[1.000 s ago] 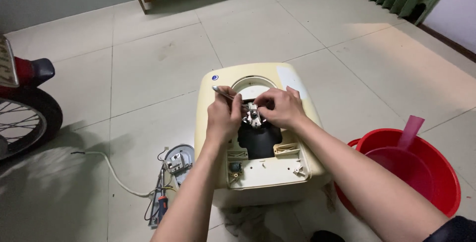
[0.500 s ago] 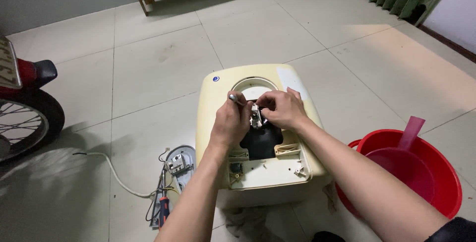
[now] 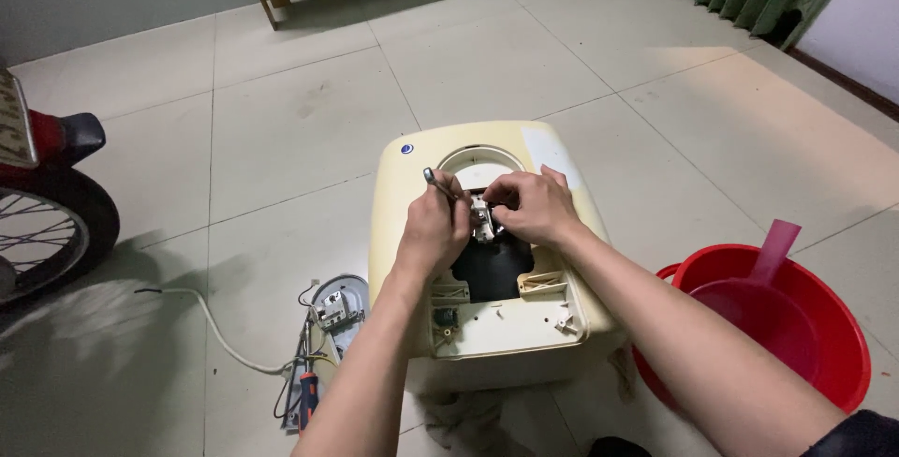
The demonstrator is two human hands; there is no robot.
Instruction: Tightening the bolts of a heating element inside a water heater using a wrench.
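At the left edge of the tiled floor (image 3: 281, 120) stands the rear of a motorbike (image 3: 42, 204), its spoked wheel and red tail showing. A white cable (image 3: 220, 331) runs across the tiles to a removed round cover with wiring (image 3: 332, 305), and a screwdriver with an orange handle (image 3: 307, 393) lies just beside that.

In the middle sits a cream-coloured water heater (image 3: 487, 326), lying on the floor with its front opened and a dark cavity in view. The left hand (image 3: 433, 230) is closed around a slim metal wrench (image 3: 438, 184), whose end sticks up past the knuckles. Just beside it, the right hand (image 3: 529, 206) has its fingers curled and pinched on a small metal fitting (image 3: 481, 221) at the upper rim of the cavity. The two hands are almost touching over that fitting.

At the right edge stands a red plastic basin (image 3: 796, 326), near the heater, with a pink scoop (image 3: 773, 251) propped inside it.
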